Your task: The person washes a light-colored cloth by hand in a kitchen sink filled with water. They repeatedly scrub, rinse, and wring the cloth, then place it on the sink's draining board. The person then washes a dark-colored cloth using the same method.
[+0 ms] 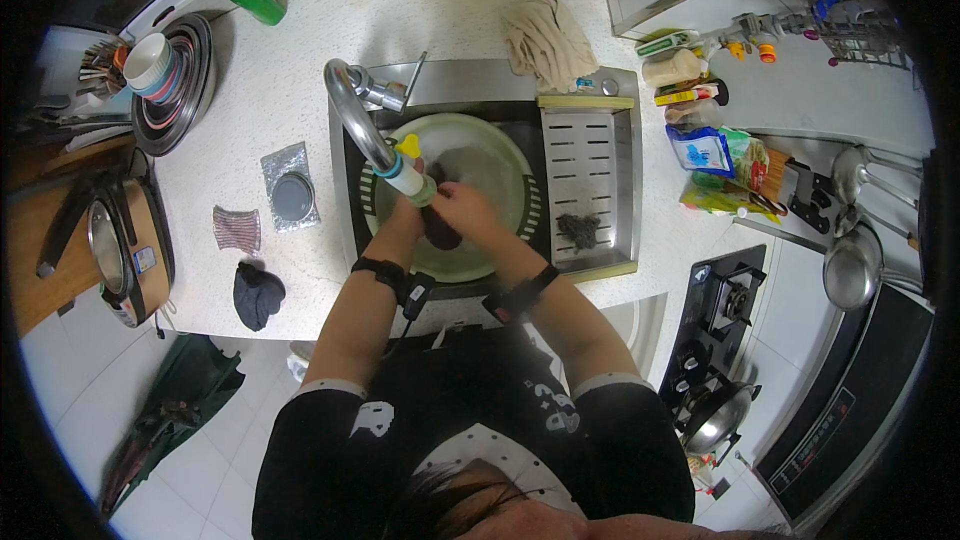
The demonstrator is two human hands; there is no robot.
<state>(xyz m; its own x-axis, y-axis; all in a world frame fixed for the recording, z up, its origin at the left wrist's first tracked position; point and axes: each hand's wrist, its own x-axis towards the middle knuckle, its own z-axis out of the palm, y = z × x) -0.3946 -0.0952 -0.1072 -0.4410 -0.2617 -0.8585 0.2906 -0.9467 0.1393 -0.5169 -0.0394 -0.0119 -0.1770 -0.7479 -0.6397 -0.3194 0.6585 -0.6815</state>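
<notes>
Both hands are over a pale green basin (491, 136) that sits in the steel sink (480, 79) and holds cloudy water. My right hand (466, 211) grips a dark, limp-looking item (441, 231), probably wet cloth; its exact kind is not clear. My left hand (406, 216) is closed on the same item from the other side, partly hidden by the faucet spout. Directly above the hands hangs the chrome faucet (352, 101), with a white and green nozzle (409, 181) and a yellow tab (408, 145).
Right of the basin, a slotted steel drainer (581, 187) holds a steel-wool scrubber (577, 229). A beige cloth (547, 41) drapes over the sink's back edge. On the left counter lie a black cloth bundle (259, 295), a striped sponge (237, 230) and a round grey lid (292, 196).
</notes>
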